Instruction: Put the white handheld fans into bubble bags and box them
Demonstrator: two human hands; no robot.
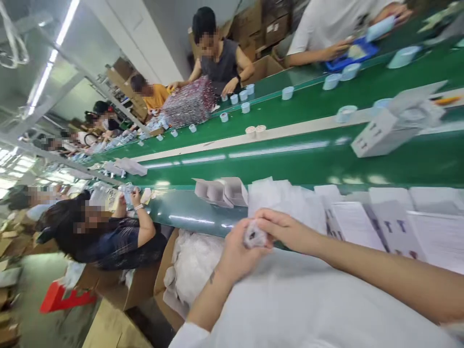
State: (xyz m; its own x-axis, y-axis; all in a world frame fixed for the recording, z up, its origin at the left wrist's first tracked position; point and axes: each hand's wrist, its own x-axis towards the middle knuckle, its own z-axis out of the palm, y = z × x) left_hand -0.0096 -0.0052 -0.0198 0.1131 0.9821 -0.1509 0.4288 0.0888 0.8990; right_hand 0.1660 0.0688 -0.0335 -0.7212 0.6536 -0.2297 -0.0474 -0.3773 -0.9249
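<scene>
Seen from the wearer's head at a steep tilt, two bare arms reach in from the lower right. The left hand (235, 253) and the right hand (286, 229) meet just beyond the near edge of the table (195, 212), with both grips pressed together around a small bundle (254, 237). The bundle looks whitish and crumpled with dark marks, but it is too blurred to identify. A white sleeve (190, 336) covers the left arm near the bottom of the view. Just below the hands, an open cardboard box (163, 285) beside the table holds white plastic bags (192, 266). Along the near edge lie printed sheets (355, 227) and, further left, folded white card inserts (221, 191). Past them, a green conveyor belt (261, 166) carries a white carton (380, 130) and pale blue cups (344, 113). To the left, a seated co-worker (108, 237) raises both hands at the table's near edge. Across the table, a co-worker in a dark sleeveless top (217, 60) has both hands on a tall stack of shiny packets (188, 101). Further right, a co-worker in a white shirt (319, 31) works over a blue tray (350, 55), with cardboard boxes (266, 34) stacked behind.
</scene>
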